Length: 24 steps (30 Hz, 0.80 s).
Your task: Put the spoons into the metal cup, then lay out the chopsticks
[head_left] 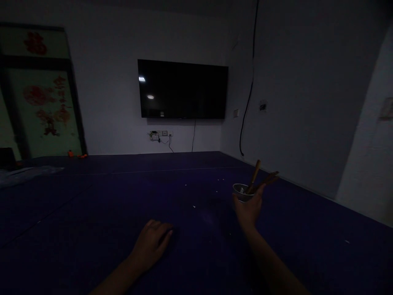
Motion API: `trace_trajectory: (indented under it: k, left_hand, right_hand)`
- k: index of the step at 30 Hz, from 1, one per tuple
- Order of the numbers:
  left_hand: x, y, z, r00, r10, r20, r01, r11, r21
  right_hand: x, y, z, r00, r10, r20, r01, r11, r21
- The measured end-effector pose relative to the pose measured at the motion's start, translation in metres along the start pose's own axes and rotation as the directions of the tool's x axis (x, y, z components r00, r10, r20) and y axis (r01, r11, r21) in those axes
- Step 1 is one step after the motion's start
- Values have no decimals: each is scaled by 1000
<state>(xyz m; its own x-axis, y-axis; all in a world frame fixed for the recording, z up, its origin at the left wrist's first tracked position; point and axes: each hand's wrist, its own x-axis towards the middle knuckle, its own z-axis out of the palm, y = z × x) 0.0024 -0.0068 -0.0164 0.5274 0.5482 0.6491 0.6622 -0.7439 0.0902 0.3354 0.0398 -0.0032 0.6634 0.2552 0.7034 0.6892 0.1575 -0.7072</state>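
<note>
A small pale cup [240,189] stands on the dark blue surface [123,213] with brown wooden sticks [255,174] leaning out of it to the right. My right hand [249,209] is lifted just in front of the cup, thumb and fingers spread apart on either side of it. Whether it touches the cup is unclear in the dim light. My left hand [152,241] lies palm down on the blue surface, fingers loosely stretched, holding nothing.
A black wall-mounted television [183,89] hangs ahead, with sockets [159,134] below and a black cable [250,90] running down the right wall. A door with red decorations [43,106] stands left. Crumpled clear plastic [21,174] lies far left. Small white scraps [194,207] dot the surface.
</note>
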Motion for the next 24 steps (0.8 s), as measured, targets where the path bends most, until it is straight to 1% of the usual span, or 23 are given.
trace_trajectory:
  k: [7,18,21,24]
  left_hand:
    - [0,1,0,1000,-8,-3,8,1000,-21]
    - [0,4,0,999,-18,37,19,1000,-20]
    - [1,4,-1,999,-15,32,16,999,-28]
    - [1,5,0,999,-22,38,23,999,-32]
  right_hand:
    - [1,3,-1,1000,-21,-18,21,1000,7]
    - [-5,2,-2,1000,18,3,-18,1000,-6]
    - [-5,-3,-4,999,1,-44,-4,998,-58]
    - [-4,-18,-11,993,-17,-120,1,992,-127]
